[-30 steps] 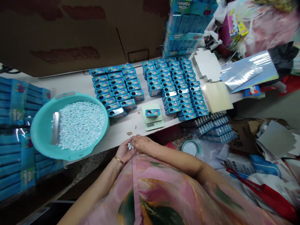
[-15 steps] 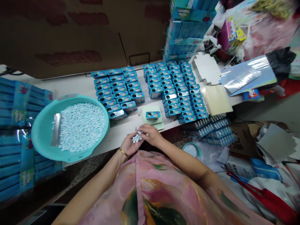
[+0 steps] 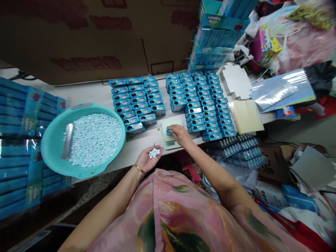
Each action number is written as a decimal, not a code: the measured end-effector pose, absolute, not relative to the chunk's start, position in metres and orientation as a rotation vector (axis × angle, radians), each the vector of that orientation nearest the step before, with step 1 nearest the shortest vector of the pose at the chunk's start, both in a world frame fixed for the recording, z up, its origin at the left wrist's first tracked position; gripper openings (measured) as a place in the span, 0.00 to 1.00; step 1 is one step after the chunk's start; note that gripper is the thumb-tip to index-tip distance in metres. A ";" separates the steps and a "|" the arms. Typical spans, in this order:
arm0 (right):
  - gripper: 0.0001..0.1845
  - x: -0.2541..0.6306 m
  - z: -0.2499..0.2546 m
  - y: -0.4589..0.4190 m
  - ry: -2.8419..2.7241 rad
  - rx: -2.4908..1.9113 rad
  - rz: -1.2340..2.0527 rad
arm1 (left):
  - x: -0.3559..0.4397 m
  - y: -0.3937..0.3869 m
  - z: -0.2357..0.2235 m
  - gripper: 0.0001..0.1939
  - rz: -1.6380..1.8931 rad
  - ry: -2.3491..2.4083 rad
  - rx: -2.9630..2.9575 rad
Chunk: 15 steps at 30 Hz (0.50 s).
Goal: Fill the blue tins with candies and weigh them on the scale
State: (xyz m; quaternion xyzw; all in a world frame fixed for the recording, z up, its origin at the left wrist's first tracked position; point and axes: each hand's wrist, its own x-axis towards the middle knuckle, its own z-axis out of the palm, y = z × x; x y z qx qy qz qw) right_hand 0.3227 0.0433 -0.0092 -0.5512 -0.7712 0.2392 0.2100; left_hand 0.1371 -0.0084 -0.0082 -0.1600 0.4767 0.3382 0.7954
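My left hand (image 3: pixel 148 158) is palm up and cupped, carrying a small heap of pale blue candies (image 3: pixel 154 153) near the table edge. Over the kitchen scale (image 3: pixel 172 124) my right hand (image 3: pixel 181 135) is lowered, thumb and fingers pinched together at the top of a small blue tin (image 3: pixel 168 131). The hand covers most of that tin, and whatever is between the fingertips is hidden. To the left, a turquoise basin (image 3: pixel 49 148) contains many more such candies (image 3: pixel 97 140), with a metal scoop (image 3: pixel 68 141) leaning inside its left wall.
Rows of blue tins (image 3: pixel 136 99) stand behind the scale, and a larger block of tins (image 3: pixel 202 105) stands to its right. Stacked display boxes (image 3: pixel 215 38) rise at the back. Packed boxes (image 3: pixel 23 147) line the left side. Plastic sheets (image 3: pixel 246 115) lie at the right.
My right hand has left the candies in my left palm and moved up to the tin on the scale. My left hand stays low, its candies now uncovered. The view has shifted slightly.
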 end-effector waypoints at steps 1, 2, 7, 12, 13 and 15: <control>0.15 0.323 -0.009 0.043 -2.166 -1.548 0.658 | 0.137 -0.008 -0.008 0.09 0.722 1.027 -0.343; 0.16 0.323 -0.008 0.043 -2.186 -1.563 0.652 | 0.137 -0.008 -0.007 0.09 0.718 1.027 -0.343; 0.17 0.320 -0.007 0.036 -2.226 -1.583 0.618 | 0.138 -0.008 -0.007 0.10 0.706 1.028 -0.360; 0.19 0.314 -0.012 0.027 -2.255 -1.521 0.555 | 0.137 -0.011 -0.011 0.09 0.727 1.009 -0.334; 0.20 0.314 -0.013 0.027 -2.253 -1.526 0.542 | 0.137 -0.012 -0.011 0.09 0.726 1.011 -0.333; 0.23 0.314 -0.011 0.027 -2.238 -1.507 0.546 | 0.137 -0.013 -0.012 0.09 0.717 1.020 -0.330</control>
